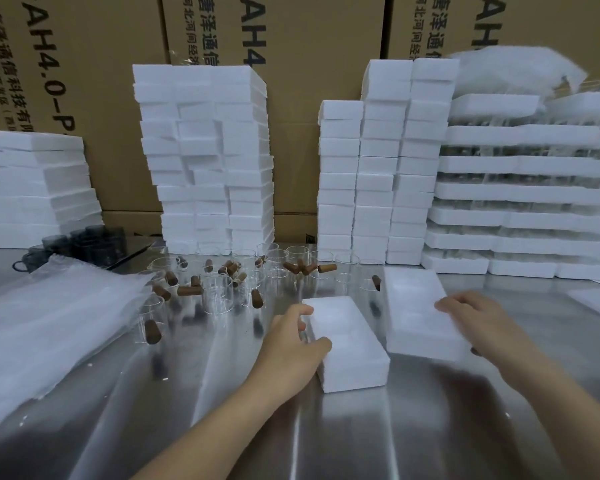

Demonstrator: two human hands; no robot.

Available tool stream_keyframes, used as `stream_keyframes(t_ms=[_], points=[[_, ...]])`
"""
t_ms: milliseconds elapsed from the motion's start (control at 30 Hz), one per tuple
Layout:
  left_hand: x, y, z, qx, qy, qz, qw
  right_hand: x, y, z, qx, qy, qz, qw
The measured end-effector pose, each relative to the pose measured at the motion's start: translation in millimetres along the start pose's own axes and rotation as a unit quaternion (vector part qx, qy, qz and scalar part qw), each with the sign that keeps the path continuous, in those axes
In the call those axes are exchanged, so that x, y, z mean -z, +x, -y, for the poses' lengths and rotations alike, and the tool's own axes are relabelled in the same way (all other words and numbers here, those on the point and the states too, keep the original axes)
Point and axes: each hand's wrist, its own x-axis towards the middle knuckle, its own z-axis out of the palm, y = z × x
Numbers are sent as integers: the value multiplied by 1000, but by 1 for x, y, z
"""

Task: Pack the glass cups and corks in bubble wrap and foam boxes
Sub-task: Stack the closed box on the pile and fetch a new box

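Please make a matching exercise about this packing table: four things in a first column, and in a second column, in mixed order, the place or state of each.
Column one
1. bubble wrap
2. corks
3. left hand
4. right hand

Column two
A. scattered among the clear glass cups
B. grips the right foam box
C. piled on the left side of the table
D. grips the middle foam box

Pairs: 1-C, 2-A, 3-D, 4-B

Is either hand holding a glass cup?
No: the left hand grips the left foam box and the right hand holds the right foam box.
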Motion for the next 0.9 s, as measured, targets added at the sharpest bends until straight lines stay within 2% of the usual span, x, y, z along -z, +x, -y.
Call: stream_keyframes(t_ms=[133, 267, 433, 567, 633, 733, 800, 900], points=[[2, 3, 0, 2, 4, -4, 1000, 0, -3, -4, -41, -59, 73, 995], [2, 5, 4, -17, 16, -8, 1000, -22, -9, -2, -31, -81, 137, 987], [6, 10, 9, -15, 14, -25, 999, -27, -9, -2, 22, -207, 120, 971], [6, 16, 10, -30, 7, -43, 999, -22, -6, -5, 23, -246, 60, 967], [14, 20, 13, -66, 51, -87, 993, -21, -7, -4, 52, -251, 8, 967], [37, 29, 22, -114, 218, -171, 954, -28, -13, 1, 175, -205, -17, 963], [50, 34, 30, -102, 317, -189, 924, -36, -22, 5, 254, -189, 28, 948], [61, 38, 39, -36, 369, -180, 911, -49, -34, 6, 310, -216, 114, 919]])
